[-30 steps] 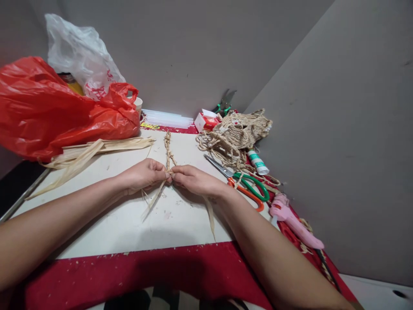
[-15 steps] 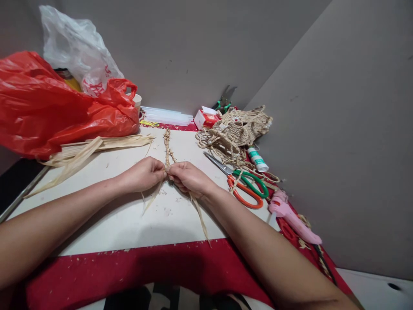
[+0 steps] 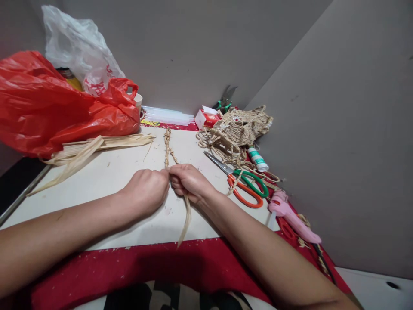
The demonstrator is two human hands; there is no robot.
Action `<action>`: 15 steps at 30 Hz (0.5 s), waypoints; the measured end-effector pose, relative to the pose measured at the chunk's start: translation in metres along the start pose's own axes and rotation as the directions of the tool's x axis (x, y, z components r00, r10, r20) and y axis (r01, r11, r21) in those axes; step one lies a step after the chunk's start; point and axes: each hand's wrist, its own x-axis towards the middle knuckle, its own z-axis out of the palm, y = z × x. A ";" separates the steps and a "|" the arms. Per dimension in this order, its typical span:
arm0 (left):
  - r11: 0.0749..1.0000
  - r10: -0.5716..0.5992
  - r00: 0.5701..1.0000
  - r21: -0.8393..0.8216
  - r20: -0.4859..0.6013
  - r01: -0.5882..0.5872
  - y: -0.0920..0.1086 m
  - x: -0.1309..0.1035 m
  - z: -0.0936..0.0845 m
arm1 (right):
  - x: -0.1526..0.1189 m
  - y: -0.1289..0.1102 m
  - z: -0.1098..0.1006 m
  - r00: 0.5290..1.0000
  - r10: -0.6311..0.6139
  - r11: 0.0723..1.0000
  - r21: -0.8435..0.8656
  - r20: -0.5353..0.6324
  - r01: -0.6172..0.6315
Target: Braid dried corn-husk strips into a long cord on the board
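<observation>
Rope (image 3: 167,148): left of scissors (image 3: 229,171) | Left hand (image 3: 146,191): curled closed, hold hidden | Right hand (image 3: 189,182): closed on pale strip (image 3: 186,219), at rope's near end | Rope bundle (image 3: 240,128): beyond scissors | Red-and-white box (image 3: 206,119): beyond scissors, behind bundle

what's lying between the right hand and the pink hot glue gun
The scissors, with a piece of cord at their handles, lie between the right hand and the pink hot glue gun; the head view shows this.

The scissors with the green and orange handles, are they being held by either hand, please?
No, the scissors lie apart from the left hand and the right hand, which meet at the braided cord.
</observation>
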 end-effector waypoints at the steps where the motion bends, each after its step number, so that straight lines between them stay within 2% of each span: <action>1: 1.000 0.004 1.000 0.022 0.011 -0.004 0.002 -0.001 0.002 | 0.000 0.001 0.001 1.000 -0.010 1.000 -0.004 -0.009 0.010; 6: 0.996 0.073 0.996 0.042 0.044 -0.075 0.009 -0.006 0.004 | -0.001 0.002 0.002 1.000 -0.029 0.999 -0.024 -0.012 0.028; 9: 0.983 0.163 0.986 -0.086 0.042 -0.159 0.003 -0.006 -0.003 | -0.001 0.000 -0.001 1.000 -0.015 1.000 0.021 0.023 0.014; 11: 0.967 0.116 0.991 -0.220 -0.065 -0.128 -0.007 -0.001 -0.009 | 0.000 -0.003 -0.004 0.998 -0.021 0.998 0.059 0.061 0.017; 13: 0.919 -0.019 0.976 -0.389 -0.217 -0.069 -0.017 0.007 -0.012 | 0.001 -0.005 -0.007 0.995 -0.014 0.997 0.083 0.103 0.005; 14: 0.871 -0.078 0.965 -0.489 -0.252 -0.057 -0.021 0.012 -0.012 | 0.002 -0.006 -0.008 0.993 -0.004 0.996 0.088 0.118 -0.006; 15: 0.796 -0.110 0.966 -0.602 -0.232 -0.054 -0.024 0.016 -0.011 | 0.002 -0.006 -0.009 0.992 0.004 0.996 0.087 0.128 -0.015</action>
